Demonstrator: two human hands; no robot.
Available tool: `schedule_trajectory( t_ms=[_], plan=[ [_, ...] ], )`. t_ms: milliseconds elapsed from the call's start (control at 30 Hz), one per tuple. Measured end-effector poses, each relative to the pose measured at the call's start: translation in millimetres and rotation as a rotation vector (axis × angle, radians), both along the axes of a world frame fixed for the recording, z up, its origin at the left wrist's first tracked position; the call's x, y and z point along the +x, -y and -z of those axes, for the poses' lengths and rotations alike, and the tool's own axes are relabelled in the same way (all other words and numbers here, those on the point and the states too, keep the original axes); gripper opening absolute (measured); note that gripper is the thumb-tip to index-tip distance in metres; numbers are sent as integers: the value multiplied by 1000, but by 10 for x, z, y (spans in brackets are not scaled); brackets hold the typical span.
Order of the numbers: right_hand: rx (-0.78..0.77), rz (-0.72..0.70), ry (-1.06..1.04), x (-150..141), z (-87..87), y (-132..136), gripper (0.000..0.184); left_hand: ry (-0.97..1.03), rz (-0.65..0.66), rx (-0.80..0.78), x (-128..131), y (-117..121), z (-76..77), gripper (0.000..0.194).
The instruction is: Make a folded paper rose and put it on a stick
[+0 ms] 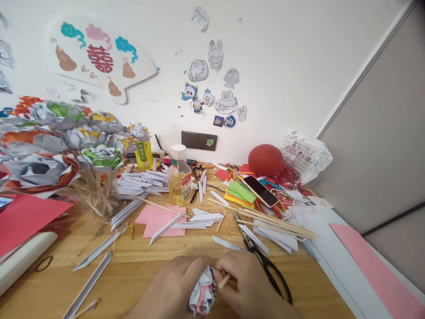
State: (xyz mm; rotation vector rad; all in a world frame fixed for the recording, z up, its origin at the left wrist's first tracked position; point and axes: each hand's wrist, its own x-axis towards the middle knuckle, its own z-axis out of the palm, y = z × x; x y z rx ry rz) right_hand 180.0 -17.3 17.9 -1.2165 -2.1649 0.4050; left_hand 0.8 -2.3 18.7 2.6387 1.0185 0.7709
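Low in the middle of the view, my left hand (175,283) is closed around a bunch of folded white and pink paper, a paper flower (203,294). Pressed against its right side, my right hand (241,279) pinches a thin wooden stick (225,281), whose blunt end points toward me. My own fingers hide part of the flower and most of the stick. Just right of my right hand lie black-handled scissors (270,266). Folded white paper strips (206,217) and pink paper squares (162,220) lie beyond my hands.
Large paper flowers (40,168) crowd the left side. A bottle of yellowish liquid (179,177) and a yellow can (144,154) stand at the back. Wooden sticks (275,219), a phone (260,191), green paper (241,190) and a red balloon (265,159) are on the right.
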Motion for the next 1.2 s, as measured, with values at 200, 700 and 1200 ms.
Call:
schedule_trajectory(
  t_ms=[200,700,1200],
  plan=[
    [194,-40,86,20,33,-12,26,-34,-4,-21,9,11,0,35],
    [231,-1,81,10,19,-27,30,-44,-41,-27,-6,5,13,41],
    [-449,-4,-351,47,-31,-79,8,-13,-3,-203,-12,6,40,40]
  ],
)
